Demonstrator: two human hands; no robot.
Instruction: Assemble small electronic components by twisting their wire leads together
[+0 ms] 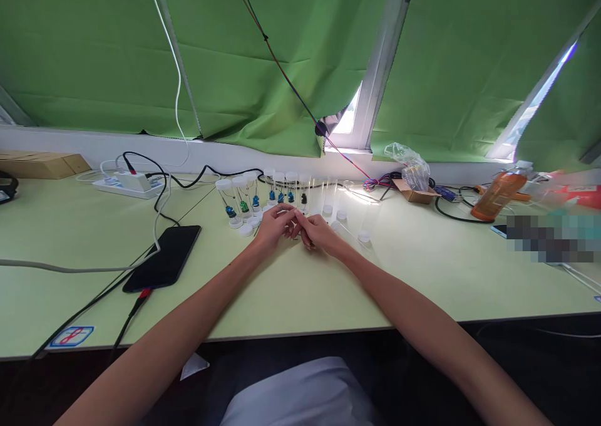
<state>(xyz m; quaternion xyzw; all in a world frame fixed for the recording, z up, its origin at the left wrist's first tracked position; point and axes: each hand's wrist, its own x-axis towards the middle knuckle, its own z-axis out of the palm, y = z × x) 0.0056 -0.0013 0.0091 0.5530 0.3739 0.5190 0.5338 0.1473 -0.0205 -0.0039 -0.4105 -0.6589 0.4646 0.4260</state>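
Observation:
My left hand (277, 225) and my right hand (315, 230) meet above the table, fingertips touching, both with bent, closed fingers. Whatever lies between the fingers is too small or too hidden to make out. Just behind them stand several clear tubes with white caps, among them a tube with a green piece (244, 206) inside and a tube with a blue piece (230, 212) inside. One more tube holds a black piece (303, 198). Loose white caps lie around my hands, such as a cap (245, 230) on the left and a cap (364, 236) on the right.
A black phone (164, 260) with cables lies at the left, before a white power strip (129, 185). On the right are a small cardboard box (414, 191) with a plastic bag (408, 163) and an orange drink bottle (500, 193). Green cloth (282, 69) covers the windows.

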